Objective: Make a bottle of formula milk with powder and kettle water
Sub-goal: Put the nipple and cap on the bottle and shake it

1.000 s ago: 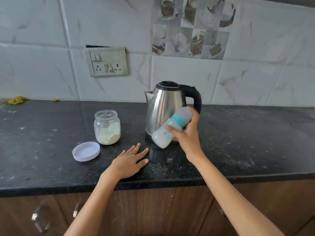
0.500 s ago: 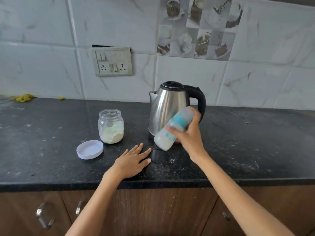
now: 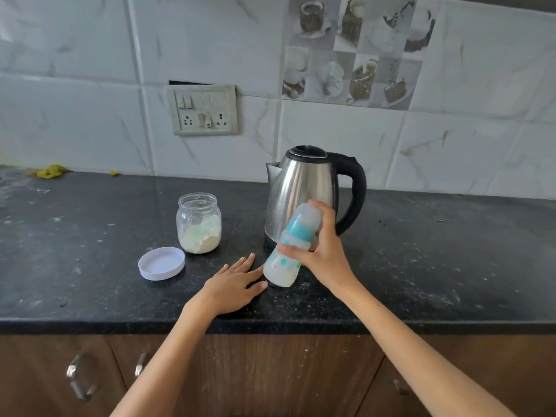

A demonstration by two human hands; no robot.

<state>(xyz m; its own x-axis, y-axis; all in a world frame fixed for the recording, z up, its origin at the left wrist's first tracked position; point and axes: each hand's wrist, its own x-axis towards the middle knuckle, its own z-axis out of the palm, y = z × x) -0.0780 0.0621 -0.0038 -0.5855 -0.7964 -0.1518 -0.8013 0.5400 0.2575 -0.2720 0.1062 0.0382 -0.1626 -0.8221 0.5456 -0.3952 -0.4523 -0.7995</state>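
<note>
The counter carries the same things in the same places as a second ago; what has changed is small and sits with the bottle.

The kettle stands upright at the back with its lid down and its black handle to the right. It has not shifted over the last second, so the water step looks finished.

The jar of powder is to the kettle's left, open, partly filled, with its white lid lying upturned just in front of it on the counter (neither has been touched in this stretch).

The bottle is in front of the kettle, capped, teal collar on, cloudy white inside. A second ago it lay steeply slanted in the air; now it stands closer to upright, though leaning with its cap towards the kettle, and its base has come down close to the counter beside the left fingertips. Whether the base touches the surface I cannot tell.

The right hand is wrapped around the bottle's middle, thumb across the front. The left hand lies flat, palm down, fingers spread, where it lay before.

My reading: the swing belongs to shaking or swirling the mix, so filling is done and the task is near its end. Only closing the jar seems left.
</note>
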